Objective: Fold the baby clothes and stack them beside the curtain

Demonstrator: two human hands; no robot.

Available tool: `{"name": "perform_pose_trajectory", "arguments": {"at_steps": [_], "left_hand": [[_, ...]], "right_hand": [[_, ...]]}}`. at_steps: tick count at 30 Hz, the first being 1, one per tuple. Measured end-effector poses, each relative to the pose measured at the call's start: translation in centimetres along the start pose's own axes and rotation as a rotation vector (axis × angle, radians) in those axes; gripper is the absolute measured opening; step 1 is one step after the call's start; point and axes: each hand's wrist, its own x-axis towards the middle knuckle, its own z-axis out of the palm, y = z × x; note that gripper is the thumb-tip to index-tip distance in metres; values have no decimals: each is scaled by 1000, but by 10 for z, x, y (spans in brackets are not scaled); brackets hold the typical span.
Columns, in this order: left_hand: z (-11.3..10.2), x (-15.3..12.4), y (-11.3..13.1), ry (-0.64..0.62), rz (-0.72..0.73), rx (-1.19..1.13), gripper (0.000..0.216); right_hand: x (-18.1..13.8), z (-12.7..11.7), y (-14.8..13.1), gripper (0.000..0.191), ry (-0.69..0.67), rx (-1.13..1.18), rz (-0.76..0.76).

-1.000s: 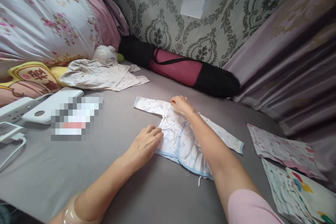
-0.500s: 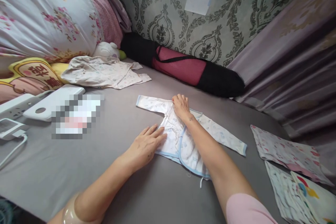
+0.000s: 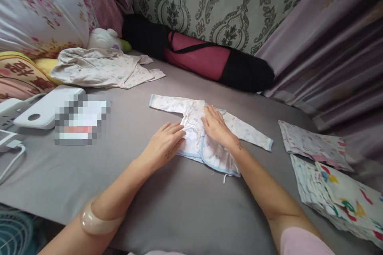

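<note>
A white baby shirt point(image 3: 193, 143) with pale blue trim lies spread on the grey sheet point(image 3: 131, 111), both sleeves stretched out sideways. My left hand point(image 3: 164, 143) rests at the shirt's left side edge, fingers extended and fairly close together, palm down. Over the upper chest near the neckline lies my right hand point(image 3: 217, 125), flat with its fingers stretched out; it covers part of the collar and front. A thin white tie hangs from the shirt's lower hem. Neither hand grips the cloth.
Folded printed cloths point(image 3: 314, 143) and a folded stack point(image 3: 347, 199) lie at right. A black and pink rolled bag point(image 3: 197, 55) lies along the wall. At left are a crumpled baby garment point(image 3: 98, 67), a white power bank point(image 3: 49, 107), a blurred-out object point(image 3: 82, 121) and a power strip point(image 3: 12, 111).
My right hand has moved from the shirt's shoulder edge down onto the upper front and flattened. My left hand stays by the side edge. The camera view has tilted downward.
</note>
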Motion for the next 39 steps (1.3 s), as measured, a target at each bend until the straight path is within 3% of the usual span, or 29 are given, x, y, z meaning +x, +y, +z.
{"name": "perform_pose_trajectory", "arguments": {"at_steps": [4, 9, 11, 13, 15, 17, 20, 25, 29, 39], "left_hand": [[9, -5, -3, -125, 76, -36, 38], [8, -9, -13, -219, 61, -75, 41], [5, -10, -17, -178, 64, -94, 39], [3, -11, -19, -107, 21, -94, 37], [1, -11, -21, -46, -104, -55, 37], [0, -11, -20, -34, -257, -6, 35], [-4, -9, -17, -112, -404, 10, 39], [-9, -3, -11, -271, -451, -26, 46], [-14, -1, -12, -315, -444, -54, 49], [-18, 0, -25, -377, -428, -46, 55]], "right_hand": [[-32, 18, -16, 68, -99, -9, 103], [-33, 29, -19, 66, -28, 93, 81], [-32, 22, -9, 62, 4, 261, 38], [-38, 7, 7, 54, 121, 452, 57], [-53, -10, 26, 47, 268, 565, 181], [-78, -27, 43, 42, 295, 548, 363], [-122, -41, 54, 42, 128, 344, 551], [-165, -41, 35, 40, -125, 145, 636], [-170, -39, 24, 36, -188, 142, 618], [-178, -38, 30, 36, -220, 261, 622]]}}
